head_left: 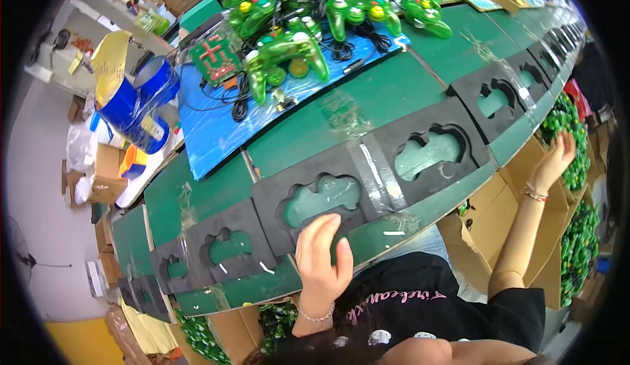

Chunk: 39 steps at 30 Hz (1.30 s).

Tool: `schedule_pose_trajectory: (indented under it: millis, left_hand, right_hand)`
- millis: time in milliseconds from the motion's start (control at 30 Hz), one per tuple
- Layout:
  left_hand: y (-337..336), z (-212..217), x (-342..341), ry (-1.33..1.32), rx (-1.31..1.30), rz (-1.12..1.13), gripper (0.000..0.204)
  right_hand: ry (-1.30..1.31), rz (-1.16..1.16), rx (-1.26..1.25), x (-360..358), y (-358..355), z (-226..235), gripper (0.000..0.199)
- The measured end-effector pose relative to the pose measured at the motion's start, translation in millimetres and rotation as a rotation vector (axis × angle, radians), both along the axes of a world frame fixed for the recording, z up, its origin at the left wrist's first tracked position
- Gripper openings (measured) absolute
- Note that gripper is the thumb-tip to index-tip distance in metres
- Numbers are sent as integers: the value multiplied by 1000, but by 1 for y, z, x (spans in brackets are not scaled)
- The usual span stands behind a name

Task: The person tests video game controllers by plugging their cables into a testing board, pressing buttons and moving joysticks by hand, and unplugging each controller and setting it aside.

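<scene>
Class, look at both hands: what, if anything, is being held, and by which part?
Nothing visible is held. The left hand is at the edge of the black foam; the right hand appears empty.

This looked like an electronics assembly workshop, as shown by the long green worktop (400, 96) lined with taped-down black foam cutouts (305, 168), the translucent green game controllers (289, 56) heaped beside a bare circuit board (215, 58), and the open cardboard carton (485, 224) standing near masses of green pieces (580, 234).
</scene>
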<state>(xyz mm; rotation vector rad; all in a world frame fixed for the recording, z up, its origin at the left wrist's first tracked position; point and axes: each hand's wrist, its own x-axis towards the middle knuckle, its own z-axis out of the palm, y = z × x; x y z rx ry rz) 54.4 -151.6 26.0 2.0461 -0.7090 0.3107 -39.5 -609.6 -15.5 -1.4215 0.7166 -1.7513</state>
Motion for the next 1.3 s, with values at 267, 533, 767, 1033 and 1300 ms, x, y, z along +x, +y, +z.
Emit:
schedule_pose_trajectory:
  millis: [267,533,767,1033,1300]
  left_hand:
    - [3,-17,5,-32,36,53,31]
    - [8,-14,4,-15,-49,19,31]
    - [4,-17,4,-35,-63,16,30]
    - [3,-16,6,-28,-57,2,30]
    - [10,-17,0,424,-507,-187,53]
  right_hand:
    - [747,962,-799,184,199,97,46]
    - [853,995,-655,331,242,54,61]
    - [902,1129,-293,260,206,78,48]
    - [1023,1132,-32,219,213,98,46]
    - [709,1953,242,145,248,92,64]
